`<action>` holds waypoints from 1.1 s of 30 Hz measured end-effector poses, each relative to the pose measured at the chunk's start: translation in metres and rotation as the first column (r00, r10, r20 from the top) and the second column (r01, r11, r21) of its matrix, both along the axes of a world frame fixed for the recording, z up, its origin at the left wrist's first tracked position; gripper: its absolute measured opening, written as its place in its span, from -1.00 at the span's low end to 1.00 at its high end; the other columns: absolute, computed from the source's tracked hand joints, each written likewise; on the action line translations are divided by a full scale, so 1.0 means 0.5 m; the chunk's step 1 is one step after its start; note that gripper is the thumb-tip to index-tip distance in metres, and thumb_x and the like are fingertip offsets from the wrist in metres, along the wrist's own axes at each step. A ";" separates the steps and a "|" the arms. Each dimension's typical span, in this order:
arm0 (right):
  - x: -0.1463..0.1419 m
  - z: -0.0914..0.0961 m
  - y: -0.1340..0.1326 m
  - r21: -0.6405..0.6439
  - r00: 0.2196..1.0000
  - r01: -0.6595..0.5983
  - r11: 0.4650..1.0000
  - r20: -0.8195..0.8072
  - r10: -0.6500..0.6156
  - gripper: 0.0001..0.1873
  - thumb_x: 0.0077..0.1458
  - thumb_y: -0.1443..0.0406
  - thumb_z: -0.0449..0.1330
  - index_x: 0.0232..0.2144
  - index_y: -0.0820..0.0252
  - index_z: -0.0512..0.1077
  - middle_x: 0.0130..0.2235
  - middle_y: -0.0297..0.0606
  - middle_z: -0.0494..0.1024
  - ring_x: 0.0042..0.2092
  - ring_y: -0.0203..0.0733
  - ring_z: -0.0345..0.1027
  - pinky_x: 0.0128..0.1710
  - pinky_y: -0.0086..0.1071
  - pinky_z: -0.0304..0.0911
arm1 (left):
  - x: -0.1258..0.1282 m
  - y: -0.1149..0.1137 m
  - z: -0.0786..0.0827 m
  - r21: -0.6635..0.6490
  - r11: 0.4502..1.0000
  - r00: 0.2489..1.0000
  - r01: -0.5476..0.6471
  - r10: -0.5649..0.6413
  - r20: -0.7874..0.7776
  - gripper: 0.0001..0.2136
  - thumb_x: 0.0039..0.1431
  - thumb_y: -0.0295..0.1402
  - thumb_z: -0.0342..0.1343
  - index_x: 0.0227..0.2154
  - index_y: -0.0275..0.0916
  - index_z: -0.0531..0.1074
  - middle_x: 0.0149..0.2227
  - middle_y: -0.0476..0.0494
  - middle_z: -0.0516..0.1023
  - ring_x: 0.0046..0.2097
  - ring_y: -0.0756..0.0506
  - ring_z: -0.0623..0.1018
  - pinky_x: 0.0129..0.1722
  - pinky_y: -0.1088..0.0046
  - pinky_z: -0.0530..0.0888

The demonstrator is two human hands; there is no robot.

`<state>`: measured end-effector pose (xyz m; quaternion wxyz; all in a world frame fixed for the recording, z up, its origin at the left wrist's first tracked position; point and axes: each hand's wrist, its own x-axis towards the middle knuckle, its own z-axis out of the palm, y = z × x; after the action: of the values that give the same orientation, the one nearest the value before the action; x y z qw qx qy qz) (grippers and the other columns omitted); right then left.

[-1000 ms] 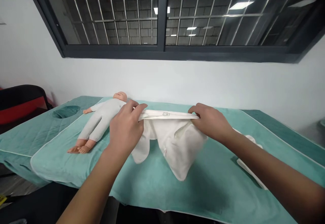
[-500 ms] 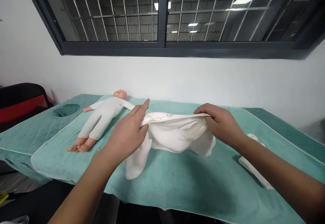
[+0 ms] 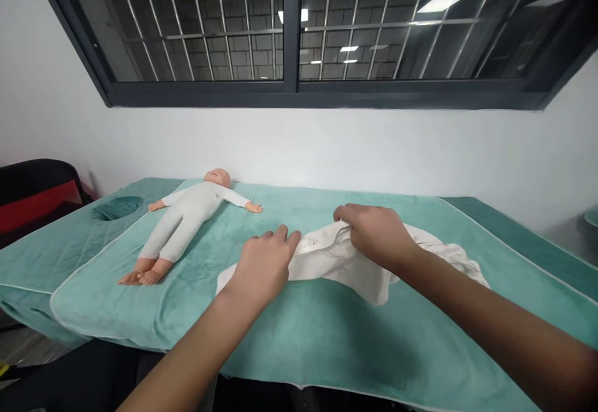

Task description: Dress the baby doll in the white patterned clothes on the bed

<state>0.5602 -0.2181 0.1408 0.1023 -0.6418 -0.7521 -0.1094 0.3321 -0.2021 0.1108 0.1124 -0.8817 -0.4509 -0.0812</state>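
Note:
A white baby garment [image 3: 346, 262] lies crumpled on the teal towel [image 3: 299, 331] in front of me. My left hand [image 3: 264, 265] rests on its left end, fingers laid over the cloth. My right hand [image 3: 374, 234] is closed on a bunched fold at the garment's top. A baby doll [image 3: 187, 215] in a pale grey suit lies on its back to the left, arms spread, apart from both hands.
The towel covers a teal padded table [image 3: 42, 256] with a face hole [image 3: 116, 206] at the far left. More white cloth [image 3: 460, 259] lies behind my right forearm. A white wall and barred window stand behind. A black and red chair [image 3: 32, 191] is at left.
The garment was held up stretched between both hands; it has come down onto the towel. Both hands moved lower and closer together, and the left hand now lies on the cloth.

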 end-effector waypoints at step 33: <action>0.135 0.033 -0.021 -0.281 0.755 -0.003 0.960 -0.630 -0.182 -0.72 0.11 0.09 0.09 -0.42 0.15 0.45 -0.38 -0.34 0.50 -0.34 -0.20 0.34 -0.41 -0.45 0.14 | -0.124 0.066 0.070 -0.115 0.905 0.718 -0.410 0.398 0.571 -0.76 0.15 -0.30 -0.03 -0.15 -0.06 0.45 -0.17 -0.04 0.59 -0.10 -0.21 0.54 -0.23 0.34 0.41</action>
<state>0.6278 -0.2287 0.1573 0.2648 -0.6828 -0.6455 0.2166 0.2699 -0.1691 0.1460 -0.0071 -0.6930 -0.6437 -0.3247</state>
